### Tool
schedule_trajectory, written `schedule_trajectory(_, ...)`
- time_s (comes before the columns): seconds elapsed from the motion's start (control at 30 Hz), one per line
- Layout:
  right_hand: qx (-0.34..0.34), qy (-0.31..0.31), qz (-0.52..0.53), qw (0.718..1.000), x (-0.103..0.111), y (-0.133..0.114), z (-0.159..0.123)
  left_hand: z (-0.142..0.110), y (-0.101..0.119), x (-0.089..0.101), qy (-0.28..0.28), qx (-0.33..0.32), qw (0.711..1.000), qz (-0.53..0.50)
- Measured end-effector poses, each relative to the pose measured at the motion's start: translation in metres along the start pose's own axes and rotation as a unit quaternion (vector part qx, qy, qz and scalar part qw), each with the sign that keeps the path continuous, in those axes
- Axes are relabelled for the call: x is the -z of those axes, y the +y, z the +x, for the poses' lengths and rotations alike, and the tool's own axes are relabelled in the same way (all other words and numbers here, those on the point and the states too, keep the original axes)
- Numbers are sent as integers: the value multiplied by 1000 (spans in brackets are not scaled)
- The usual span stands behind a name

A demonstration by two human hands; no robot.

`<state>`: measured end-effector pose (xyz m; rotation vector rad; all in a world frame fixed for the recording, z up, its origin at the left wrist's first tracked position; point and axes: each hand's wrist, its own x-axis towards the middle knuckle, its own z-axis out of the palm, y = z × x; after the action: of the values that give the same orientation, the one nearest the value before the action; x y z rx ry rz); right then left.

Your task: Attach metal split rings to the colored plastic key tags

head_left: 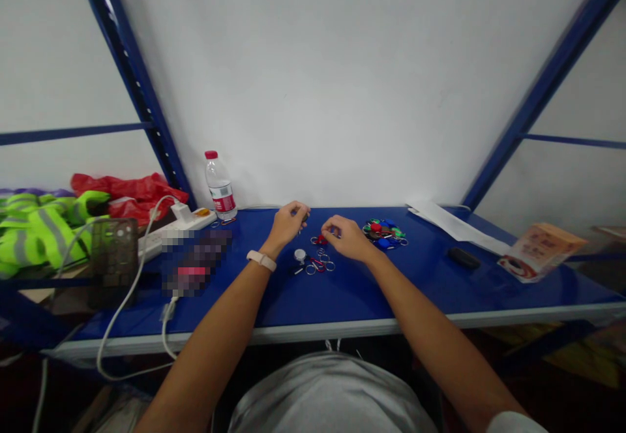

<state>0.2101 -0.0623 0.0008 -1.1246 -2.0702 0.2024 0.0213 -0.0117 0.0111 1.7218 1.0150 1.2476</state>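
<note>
Small dark piece (305, 217) is pinched in the left hand (288, 224). Right hand (346, 237) is curled, fingertips placed at a red piece (321, 240); whether it is gripped cannot be told. Just below, on the blue tabletop (352, 296), a round white piece (300, 255), split rings (311, 269) and a red clip (319, 265) are laid loose. Multicoloured keychain pile (384, 232) is placed just right of the right hand. Water bottle (222, 188) is stood by the wall (342, 94), left of the left hand.
</note>
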Motion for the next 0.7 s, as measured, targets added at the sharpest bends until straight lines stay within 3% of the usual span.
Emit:
schedule_trajectory(0.17, -33, -128, 109, 985, -9, -13, -4, 2, 2, 4, 73, 21, 997, -14)
schedule_trajectory(0.3, -6, -186, 123, 975, -16, -24, -6, 3, 3, 5, 101, 33, 994, -17)
schedule_trajectory(0.53, 100, -225, 70, 967, -27, -41, -7, 6, -3, 4, 98, 23, 995, -16)
schedule_trajectory(0.7, 74, -229, 83, 967, -31, -45, -7, 5, -2, 4, 91, 34, 995, -17)
